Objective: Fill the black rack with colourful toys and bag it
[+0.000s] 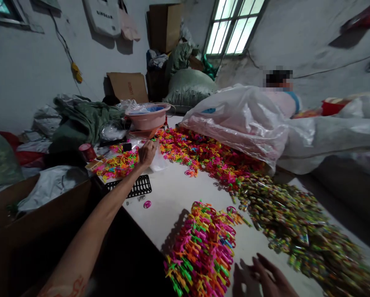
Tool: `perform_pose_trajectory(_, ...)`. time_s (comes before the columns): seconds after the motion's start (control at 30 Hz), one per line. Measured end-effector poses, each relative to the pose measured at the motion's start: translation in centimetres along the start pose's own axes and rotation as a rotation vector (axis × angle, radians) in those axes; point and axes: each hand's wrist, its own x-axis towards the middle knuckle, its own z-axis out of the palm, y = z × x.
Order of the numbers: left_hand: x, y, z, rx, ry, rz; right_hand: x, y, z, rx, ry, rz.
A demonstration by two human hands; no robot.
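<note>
My left hand (pixel 147 152) reaches across the white table, its fingers closed at a thin clear plastic bag (pixel 159 162); the grip itself is partly hidden. Beside that wrist lies a black slotted plastic tray (pixel 140 185). Low in the view, my right hand (pixel 273 278) is partly cut off by the frame, its fingers apart and holding nothing. Left of it stands a neatly stacked block of small bright plastic toys (pixel 203 247) in pink, orange, yellow and green. A long loose heap of similar pieces (pixel 200 150) stretches along the back of the table.
Small wrapped multicoloured packets (pixel 293 222) are heaped on the right. A pink basin (pixel 148 116) stands at the back, near large translucent sacks (pixel 243 119). Behind these sits another person (pixel 283 99). A cardboard box (pixel 76 202) is at the left; one pink ring (pixel 147 204) lies near the table edge.
</note>
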Motion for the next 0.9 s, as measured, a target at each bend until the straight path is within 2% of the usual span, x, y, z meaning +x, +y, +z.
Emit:
perform_pose_trajectory(0.07,-2.1,1.3,-2.2,-0.038,0.099,0.092,0.3,-3.6,-0.4,0.141,0.051,-0.004)
perform_pose_trajectory(0.1,-3.7,2.1,-3.2,-0.082,0.183,0.207,0.2,-5.8,-0.2,0.23,0.049,-0.048)
perform_pose_trajectory(0.13,-5.6,3.1,-4.0,-0.138,0.272,0.372,-0.1,-8.0,0.3,0.327,-0.053,-0.081)
perform_pose_trajectory(0.2,-9.8,5.2,-5.2,-0.241,0.461,0.727,-1.0,-12.1,1.9,0.495,-0.437,-0.075)
perform_pose_trajectory(0.23,-11.9,6.3,-5.7,-0.275,0.511,0.89,-1.6,-13.8,3.0,0.551,-0.608,-0.052)
perform_pose_trajectory(0.3,-15.8,7.8,-6.5,-0.318,0.571,1.112,-2.7,-16.0,4.9,0.618,-0.789,-0.018)
perform_pose_trajectory(0.37,-18.8,8.5,-7.0,-0.355,0.578,1.171,-3.4,-16.7,6.0,0.666,-0.83,-0.021)
perform_pose_trajectory(0.47,-21.4,7.5,-7.0,-0.447,0.529,1.131,-3.5,-15.9,5.7,0.678,-0.698,-0.14)
perform_pose_trajectory(0.5,-21.9,6.7,-6.8,-0.505,0.489,1.07,-3.3,-15.5,5.2,0.664,-0.628,-0.19)
perform_pose_trajectory(0.53,-22.2,5.9,-6.4,-0.585,0.442,0.954,-3.0,-15.0,4.4,0.65,-0.558,-0.233)
perform_pose_trajectory(0.57,-22.3,5.0,-6.0,-0.686,0.394,0.772,-2.6,-14.6,3.6,0.641,-0.497,-0.262)
perform_pose_trajectory(0.63,-22.1,3.4,-4.8,-0.944,0.258,0.228,-1.5,-13.7,1.9,0.635,-0.419,-0.289)
perform_pose_trajectory(0.7,-21.4,2.3,-3.7,-1.208,0.036,-0.336,-0.4,-12.7,0.5,0.628,-0.381,-0.302)
perform_pose_trajectory(0.73,-21.1,2.0,-3.2,-1.315,-0.103,-0.534,0.1,-12.2,-0.1,0.615,-0.37,-0.308)
perform_pose_trajectory(0.77,-20.8,1.8,-2.9,-1.42,-0.259,-0.663,0.5,-11.7,-0.5,0.6,-0.363,-0.313)
perform_pose_trajectory(0.83,-20.5,1.7,-2.6,-1.596,-0.53,-0.747,0.9,-10.5,-1.1,0.561,-0.362,-0.318)
perform_pose_trajectory(0.9,-20.5,1.7,-2.8,-1.715,-0.643,-0.731,1.1,-9.2,-1.5,0.515,-0.372,-0.317)
